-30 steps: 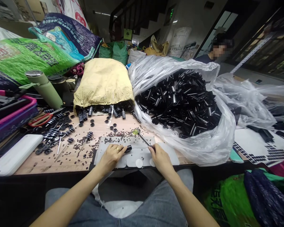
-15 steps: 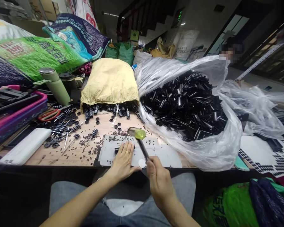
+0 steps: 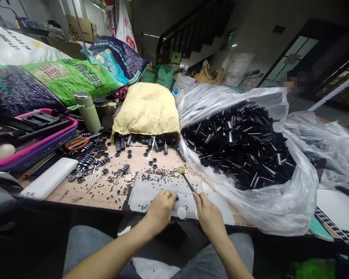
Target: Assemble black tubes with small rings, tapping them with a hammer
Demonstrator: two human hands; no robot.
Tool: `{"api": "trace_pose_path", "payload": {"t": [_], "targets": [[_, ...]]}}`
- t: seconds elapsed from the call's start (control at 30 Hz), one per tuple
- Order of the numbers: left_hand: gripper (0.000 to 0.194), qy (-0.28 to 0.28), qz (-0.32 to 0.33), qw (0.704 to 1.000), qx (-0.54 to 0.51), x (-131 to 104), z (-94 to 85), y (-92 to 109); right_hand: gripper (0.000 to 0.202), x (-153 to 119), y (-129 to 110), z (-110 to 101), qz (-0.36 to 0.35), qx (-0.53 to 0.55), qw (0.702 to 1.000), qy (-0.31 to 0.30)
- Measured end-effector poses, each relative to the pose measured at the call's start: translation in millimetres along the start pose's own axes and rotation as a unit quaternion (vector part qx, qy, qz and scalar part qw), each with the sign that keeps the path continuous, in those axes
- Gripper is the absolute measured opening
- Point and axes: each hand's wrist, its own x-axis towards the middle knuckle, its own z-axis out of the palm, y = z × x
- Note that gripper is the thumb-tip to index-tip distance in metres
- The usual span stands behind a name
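Observation:
My left hand (image 3: 159,209) is closed over the grey-white mat (image 3: 141,193) near the table's front edge, its fingers curled round a black piece (image 3: 177,197) whose end shows past them. In my right hand (image 3: 209,213) is the handle of a small hammer (image 3: 187,180), with its yellow-green head pointing away over the mat's far edge. A round white disc (image 3: 181,212) lies at the mat's front, between my hands. Tiny black rings (image 3: 151,177) are scattered on the mat and the wood.
A big clear plastic bag (image 3: 304,193) of black tubes stands right. Behind are a yellow sack (image 3: 149,108) and striped rods. Left are red scissors (image 3: 77,143), a white case (image 3: 50,179), a green bottle (image 3: 88,116) and a pink-rimmed basket (image 3: 50,140).
My left hand has gone from lying flat on the black piece to curled fingers. The hammer is lower and farther to the right. The view has shifted.

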Motion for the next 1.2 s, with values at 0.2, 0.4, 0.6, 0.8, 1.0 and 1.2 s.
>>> {"api": "trace_pose_path", "payload": {"t": [0.2,0.4,0.6,0.8,1.0,1.2], "targets": [[0.039,0.103,-0.217,0.97,-0.028,39,-49.8,-69,0.027,35,31,38,-0.015,-0.144,0.982,0.122],[0.041,0.176,-0.473,0.86,0.072,110,-126.9,-198,0.024,35,34,49,-0.034,-0.133,0.975,0.176],[0.035,0.133,-0.462,0.875,0.063,110,-126.7,-219,0.025,31,35,51,-0.024,-0.1,0.979,0.175],[0.05,0.214,-0.423,0.877,-0.079,97,-119.9,-185,0.029,63,38,20,-0.02,-0.011,0.969,0.245],[0.034,0.107,-0.346,0.822,-0.439,65,-78.5,-95,0.017,112,37,-13,-0.039,0.182,0.974,0.13],[0.037,0.078,-0.176,0.922,-0.336,41,-68.6,-27,0.017,71,9,-28,-0.036,0.497,0.866,-0.045]]}}
